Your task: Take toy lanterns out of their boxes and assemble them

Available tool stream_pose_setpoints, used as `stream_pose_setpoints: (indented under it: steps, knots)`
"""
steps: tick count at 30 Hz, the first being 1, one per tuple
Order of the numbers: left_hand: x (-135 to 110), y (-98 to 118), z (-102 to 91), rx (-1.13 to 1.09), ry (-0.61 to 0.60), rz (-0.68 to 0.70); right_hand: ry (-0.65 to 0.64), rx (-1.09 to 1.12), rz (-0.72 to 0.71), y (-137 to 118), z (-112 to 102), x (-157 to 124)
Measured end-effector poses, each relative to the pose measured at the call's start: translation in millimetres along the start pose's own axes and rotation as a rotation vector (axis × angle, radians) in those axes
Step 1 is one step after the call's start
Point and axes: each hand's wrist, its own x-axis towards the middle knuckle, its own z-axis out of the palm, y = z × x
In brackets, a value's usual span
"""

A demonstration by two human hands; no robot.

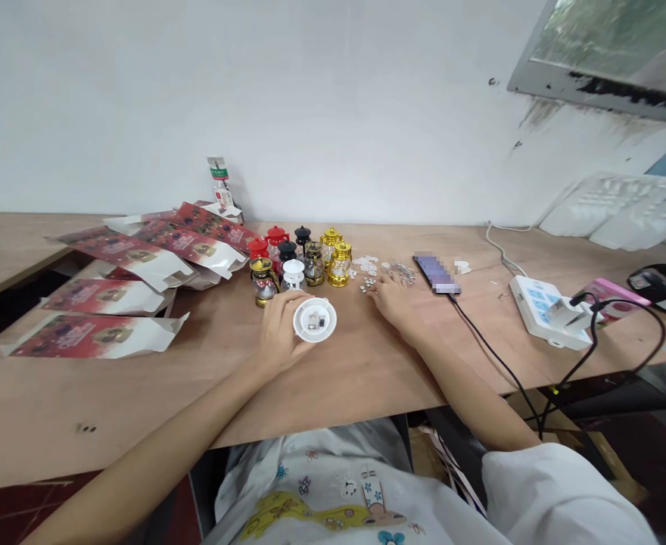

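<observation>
My left hand (281, 327) is wrapped round a small white lantern (315, 319) turned so its round base with a battery slot faces me. My right hand (396, 301) rests on the wooden table (344, 378), fingers stretched toward a scatter of tiny white and metal parts (370, 272). Just beyond my hands stands a cluster of several miniature lanterns (302, 261) in red, black, gold and white.
Flattened red and white cartons (134, 280) lie spread at the left, a small bottle (221, 187) behind them. A phone (436, 274) on a black cable, a white power strip (549, 310) and a pink item (617, 291) sit at the right.
</observation>
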Motion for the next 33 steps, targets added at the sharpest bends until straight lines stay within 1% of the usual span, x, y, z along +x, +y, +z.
stream_pose_setpoints:
  steps: [4, 6, 7, 8, 9, 11, 13, 14, 15, 17, 19, 21, 24, 28, 33]
  knots:
    - [-1.3, -0.7, 2.8, -0.011, -0.074, -0.036, 0.001, -0.016, -0.071, 4.0, 5.4, 4.0]
    - [-1.7, -0.8, 3.8, -0.018, -0.082, -0.034, 0.036, 0.021, -0.068, 4.7, 6.1, 5.4]
    - [-1.8, -0.7, 4.3, -0.02, -0.079, -0.029, 0.076, 0.062, -0.054, 3.6, 5.0, 4.9]
    - [-1.8, -0.5, 4.7, -0.022, -0.075, -0.023, 0.138, 0.126, -0.043, 1.0, 2.5, 2.9]
    - [-1.8, -0.4, 5.1, -0.021, -0.075, -0.019, 0.228, 0.213, -0.038, -3.3, -1.2, -0.8]
    - [-1.6, 0.0, 5.9, -0.015, -0.08, -0.022, 0.465, 0.428, -0.062, -17.7, -12.2, -13.5]
    - [-1.4, 0.4, 6.6, -0.011, -0.091, -0.036, 0.686, 0.611, -0.127, -37.3, -25.3, -31.4]
    - [-1.2, 0.5, 6.8, -0.011, -0.096, -0.046, 0.738, 0.658, -0.176, -47.6, -31.4, -40.7]
    - [-1.1, 0.7, 6.9, -0.014, -0.101, -0.052, 0.762, 0.679, -0.23, -57.2, -36.6, -49.5]
    - [-1.1, 1.1, 7.0, -0.019, -0.11, -0.051, 0.723, 0.685, -0.341, -71.8, -43.3, -63.1]
    - [-1.2, 1.6, 7.0, -0.012, -0.109, -0.044, 0.664, 0.684, -0.404, -79.1, -45.7, -70.2]
    - [-1.5, 2.1, 7.3, -0.006, -0.107, -0.037, 0.636, 0.681, -0.421, -80.5, -46.3, -71.7]
    - [-2.3, 2.9, 7.9, -0.01, -0.108, -0.027, 0.634, 0.659, -0.442, -78.5, -48.3, -69.2]
    - [-3.4, 2.7, 8.3, -0.008, -0.119, -0.02, 0.599, 0.675, -0.469, -78.7, -52.0, -66.4]
    - [-2.5, 2.0, 8.4, 0.016, -0.128, -0.022, 0.649, 0.691, -0.465, -81.4, -48.2, -67.2]
